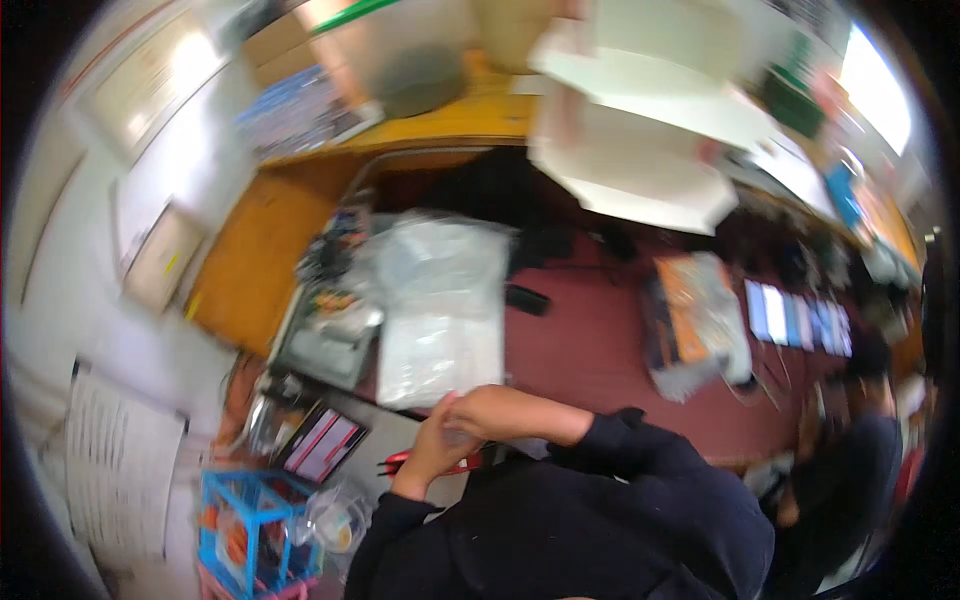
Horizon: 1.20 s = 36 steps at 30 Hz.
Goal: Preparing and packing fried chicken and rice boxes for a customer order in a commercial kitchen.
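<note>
My left hand (pixel 433 450) and my right hand (pixel 487 412) meet in front of my body, at the near edge of a clear plastic bag (pixel 446 330) with whitish contents. Between the fingers is a small, blurred, translucent thing; what it is I cannot tell. Under my left wrist lies a red tool with dark prongs (pixel 461 465), partly hidden. A grey tray (pixel 281 337) with small packed items stands left of the bag, and a black object (pixel 527 299) lies to its right.
A phone-like screen (pixel 322 444) lies at the lower left, beside a blue plastic rack (pixel 255 517). An orange box with plastic wrap (pixel 686 307) and a lit screen (pixel 799 319) are on the right of the dark red table (pixel 592 345). White shelf trays (pixel 637 172) stand behind. A person (pixel 847 465) is at the right.
</note>
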Available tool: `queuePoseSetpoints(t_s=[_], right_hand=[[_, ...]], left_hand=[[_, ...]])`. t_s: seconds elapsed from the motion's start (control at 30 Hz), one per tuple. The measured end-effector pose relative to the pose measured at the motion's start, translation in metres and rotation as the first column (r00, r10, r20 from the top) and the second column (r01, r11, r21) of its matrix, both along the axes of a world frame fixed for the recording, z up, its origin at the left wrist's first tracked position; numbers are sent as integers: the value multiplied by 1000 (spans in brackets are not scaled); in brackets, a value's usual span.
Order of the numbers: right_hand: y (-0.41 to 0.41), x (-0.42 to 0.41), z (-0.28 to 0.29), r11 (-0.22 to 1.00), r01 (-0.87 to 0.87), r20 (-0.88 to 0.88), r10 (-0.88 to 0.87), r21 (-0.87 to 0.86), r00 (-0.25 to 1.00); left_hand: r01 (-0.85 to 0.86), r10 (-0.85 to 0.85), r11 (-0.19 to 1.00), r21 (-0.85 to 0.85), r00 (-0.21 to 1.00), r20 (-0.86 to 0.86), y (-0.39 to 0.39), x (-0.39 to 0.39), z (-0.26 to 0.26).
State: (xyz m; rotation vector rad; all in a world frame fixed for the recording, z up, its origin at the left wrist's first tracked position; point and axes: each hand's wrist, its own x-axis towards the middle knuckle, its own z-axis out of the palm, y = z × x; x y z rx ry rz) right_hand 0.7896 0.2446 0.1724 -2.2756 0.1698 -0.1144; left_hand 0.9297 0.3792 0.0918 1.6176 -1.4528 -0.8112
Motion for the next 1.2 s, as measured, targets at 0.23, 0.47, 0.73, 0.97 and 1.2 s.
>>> queuePoseSetpoints(t_s=[0.23, 0.47, 0.73, 0.97, 1.2], right_hand=[[12, -108, 26, 887, 326, 390, -440, 326, 808], [67, -236, -6, 470, 357, 97, -702, 807, 706], [75, -301, -16, 142, 286, 40, -941, 948, 335], [3, -404, -50, 182, 380, 27, -925, 907, 378], [-85, -473, -64, 463, 624, 74, -835, 630, 545]], left_hand=[[175, -181, 920, 352, 983, -17, 69, -27, 1], [38, -106, 993, -108, 656, -747, 129, -76, 59], [45, -269, 962, -269, 312, -911, 89, -192, 85], [25, -35, 999, -28, 318, -947, 46, -240, 35], [42, 252, 966, 256, 81, -964, -15, -322, -35]])
